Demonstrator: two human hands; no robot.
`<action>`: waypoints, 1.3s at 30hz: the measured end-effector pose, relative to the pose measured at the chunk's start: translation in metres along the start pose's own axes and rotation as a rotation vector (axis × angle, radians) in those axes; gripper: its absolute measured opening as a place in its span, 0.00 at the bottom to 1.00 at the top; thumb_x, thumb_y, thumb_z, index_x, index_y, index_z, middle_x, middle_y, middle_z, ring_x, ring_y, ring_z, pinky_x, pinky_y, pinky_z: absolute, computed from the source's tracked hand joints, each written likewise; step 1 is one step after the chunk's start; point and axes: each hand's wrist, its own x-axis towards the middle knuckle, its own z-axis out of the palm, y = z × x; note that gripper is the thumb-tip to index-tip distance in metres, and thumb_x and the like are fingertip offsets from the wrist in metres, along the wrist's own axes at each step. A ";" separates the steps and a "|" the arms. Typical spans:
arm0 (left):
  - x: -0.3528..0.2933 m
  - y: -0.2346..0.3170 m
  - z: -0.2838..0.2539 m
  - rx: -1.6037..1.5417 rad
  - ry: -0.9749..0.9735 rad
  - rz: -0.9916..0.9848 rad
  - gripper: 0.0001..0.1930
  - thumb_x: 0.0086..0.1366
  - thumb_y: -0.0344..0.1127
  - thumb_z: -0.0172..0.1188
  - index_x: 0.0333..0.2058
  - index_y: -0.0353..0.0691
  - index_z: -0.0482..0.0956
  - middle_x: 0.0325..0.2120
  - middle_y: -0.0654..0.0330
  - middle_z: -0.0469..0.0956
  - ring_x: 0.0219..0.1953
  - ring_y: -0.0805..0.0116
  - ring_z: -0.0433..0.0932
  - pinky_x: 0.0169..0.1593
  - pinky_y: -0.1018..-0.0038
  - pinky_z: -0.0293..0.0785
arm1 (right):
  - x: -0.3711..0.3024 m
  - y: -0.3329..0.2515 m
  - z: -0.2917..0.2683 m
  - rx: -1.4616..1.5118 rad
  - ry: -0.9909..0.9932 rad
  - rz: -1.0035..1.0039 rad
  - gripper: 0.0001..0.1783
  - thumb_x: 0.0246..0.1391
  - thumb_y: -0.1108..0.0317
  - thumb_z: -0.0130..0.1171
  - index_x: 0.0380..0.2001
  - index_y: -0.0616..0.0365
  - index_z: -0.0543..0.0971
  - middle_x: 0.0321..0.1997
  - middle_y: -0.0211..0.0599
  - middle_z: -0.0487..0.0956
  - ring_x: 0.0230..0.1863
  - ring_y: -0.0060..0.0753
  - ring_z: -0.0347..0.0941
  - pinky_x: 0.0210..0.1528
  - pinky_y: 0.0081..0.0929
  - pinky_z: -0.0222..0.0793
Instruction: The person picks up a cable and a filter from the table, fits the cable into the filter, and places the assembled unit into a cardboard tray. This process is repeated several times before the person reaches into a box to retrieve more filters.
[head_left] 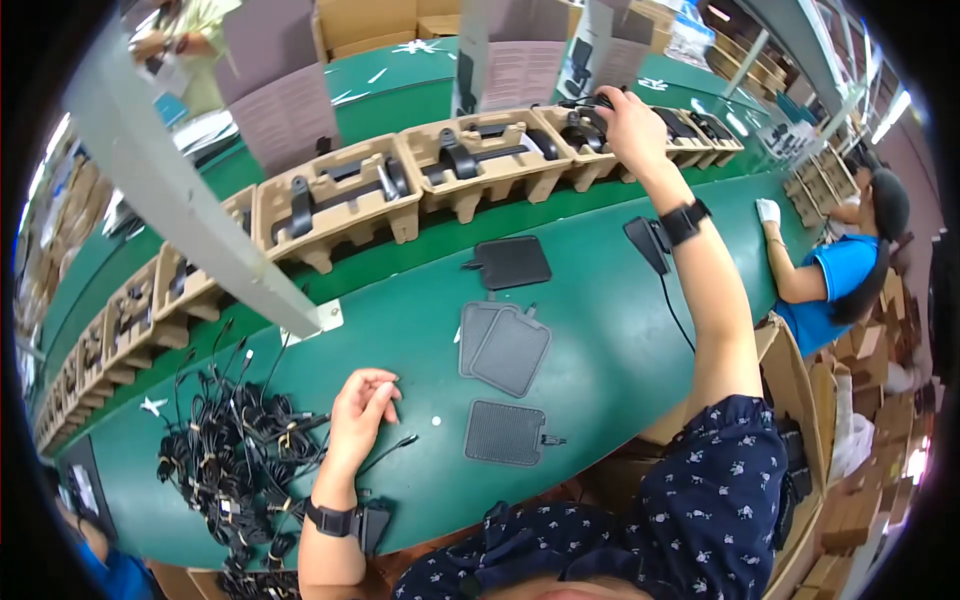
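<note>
My right hand (632,128) reaches to the far row of trays, its fingers closed on a dark coiled cable (580,102) above a brown moulded tray (575,150). Black parts sit in that tray. My left hand (360,408) is held over the near part of the green table (400,300), fingers curled in with nothing visible in them. Beside it, to the left, lies a heap of black bundled cables (235,450). Several flat black-grey pads with short connectors lie right of it: one pad (513,262), two overlapping pads (510,350) and a ribbed pad (505,433).
More trays (340,205) with black parts run along a curved line, several with purple-grey printed lids (280,110) standing up. A grey metal post (200,190) crosses the left side. A co-worker in blue (840,270) sits at the right; cardboard boxes (860,450) lie behind.
</note>
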 end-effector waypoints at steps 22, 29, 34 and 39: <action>-0.007 -0.002 -0.012 -0.065 -0.054 -0.077 0.07 0.65 0.30 0.49 0.40 0.35 0.69 0.28 0.63 0.73 0.22 0.80 0.71 0.28 0.84 0.67 | 0.031 0.007 0.117 -0.036 -0.375 -0.084 0.13 0.53 0.59 0.48 0.33 0.57 0.75 0.34 0.51 0.77 0.36 0.54 0.74 0.41 0.44 0.69; -0.001 -0.005 -0.006 -0.063 -0.048 -0.059 0.07 0.65 0.31 0.50 0.39 0.35 0.70 0.27 0.62 0.73 0.21 0.80 0.71 0.28 0.83 0.68 | 0.011 0.055 0.180 0.207 -0.309 0.020 0.20 0.57 0.59 0.45 0.47 0.60 0.68 0.40 0.56 0.75 0.44 0.57 0.70 0.44 0.45 0.65; 0.003 -0.006 -0.006 -0.029 -0.053 -0.053 0.07 0.65 0.31 0.50 0.39 0.35 0.70 0.27 0.62 0.74 0.22 0.79 0.71 0.28 0.82 0.69 | 0.017 0.062 0.176 0.367 -0.249 0.144 0.12 0.48 0.68 0.54 0.36 0.61 0.69 0.38 0.54 0.75 0.41 0.56 0.71 0.41 0.44 0.66; -0.009 -0.008 -0.011 -0.077 -0.034 -0.043 0.07 0.65 0.32 0.50 0.39 0.35 0.70 0.26 0.62 0.74 0.22 0.79 0.71 0.28 0.82 0.69 | 0.013 0.008 0.135 -0.216 -0.172 -0.097 0.11 0.44 0.64 0.59 0.28 0.60 0.74 0.32 0.48 0.77 0.36 0.53 0.73 0.39 0.42 0.67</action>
